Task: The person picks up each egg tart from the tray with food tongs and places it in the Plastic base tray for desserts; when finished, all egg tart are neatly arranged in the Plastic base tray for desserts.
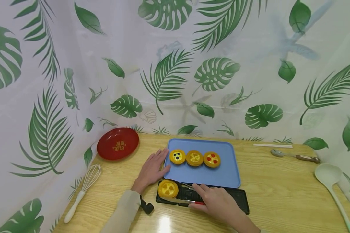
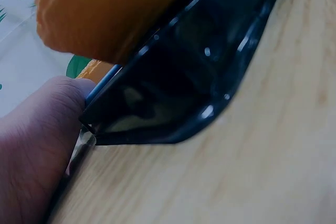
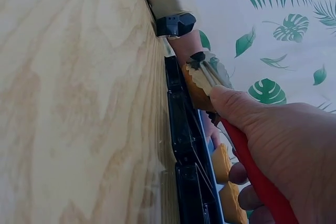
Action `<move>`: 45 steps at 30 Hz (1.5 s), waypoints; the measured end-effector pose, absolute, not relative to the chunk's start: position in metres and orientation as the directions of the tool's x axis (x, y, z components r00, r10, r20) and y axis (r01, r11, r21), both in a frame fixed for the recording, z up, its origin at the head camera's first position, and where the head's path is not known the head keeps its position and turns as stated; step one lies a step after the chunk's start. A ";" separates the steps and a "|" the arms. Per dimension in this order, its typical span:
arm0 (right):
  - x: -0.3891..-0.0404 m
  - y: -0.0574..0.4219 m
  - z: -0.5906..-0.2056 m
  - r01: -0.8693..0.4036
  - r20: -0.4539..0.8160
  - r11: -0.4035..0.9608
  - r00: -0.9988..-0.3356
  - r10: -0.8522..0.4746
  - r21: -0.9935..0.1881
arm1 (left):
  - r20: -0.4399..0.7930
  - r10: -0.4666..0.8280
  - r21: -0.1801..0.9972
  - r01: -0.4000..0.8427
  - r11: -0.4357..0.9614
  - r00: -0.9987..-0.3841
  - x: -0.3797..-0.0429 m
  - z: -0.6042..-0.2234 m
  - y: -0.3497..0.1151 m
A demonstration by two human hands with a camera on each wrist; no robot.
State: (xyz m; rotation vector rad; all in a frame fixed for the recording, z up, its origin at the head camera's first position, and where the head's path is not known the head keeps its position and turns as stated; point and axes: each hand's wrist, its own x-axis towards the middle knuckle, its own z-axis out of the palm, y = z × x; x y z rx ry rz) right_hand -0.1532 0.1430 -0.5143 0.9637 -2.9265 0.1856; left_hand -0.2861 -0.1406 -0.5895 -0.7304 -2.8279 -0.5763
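Observation:
My right hand (image 1: 217,202) grips red-handled tongs (image 3: 244,153), whose scalloped metal jaws stand on either side of an egg tart (image 1: 168,189). That tart is at the left end of a long black compartment tray (image 1: 241,198). Fingers straight, my left hand (image 1: 153,168) rests at the left edge of a blue tray (image 1: 198,178), the thumb by its near left corner. On the blue tray three tarts sit in a row: one with dark dots (image 1: 177,156), one with yellow wedges (image 1: 194,158) and one with red pieces (image 1: 212,159).
A red plate (image 1: 116,142) and a whisk (image 1: 84,187) lie at the left of the wooden table. To the right are white chopsticks (image 1: 272,146), a wooden-handled scoop (image 1: 297,156) and a pale ladle (image 1: 331,178). A leaf-print curtain (image 1: 175,81) hangs behind.

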 end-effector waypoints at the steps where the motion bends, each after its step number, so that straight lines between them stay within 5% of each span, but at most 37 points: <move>1: -0.154 0.142 -0.515 -0.596 0.087 0.798 -0.803 -0.589 -0.094 | 0.251 0.431 0.326 0.495 0.805 -0.867 -0.286 -0.589 -0.140; 45: -0.154 0.166 -0.497 -0.407 0.124 0.900 -0.912 -0.391 -0.153 | 0.253 0.432 0.327 0.497 0.804 -0.866 -0.284 -0.585 -0.139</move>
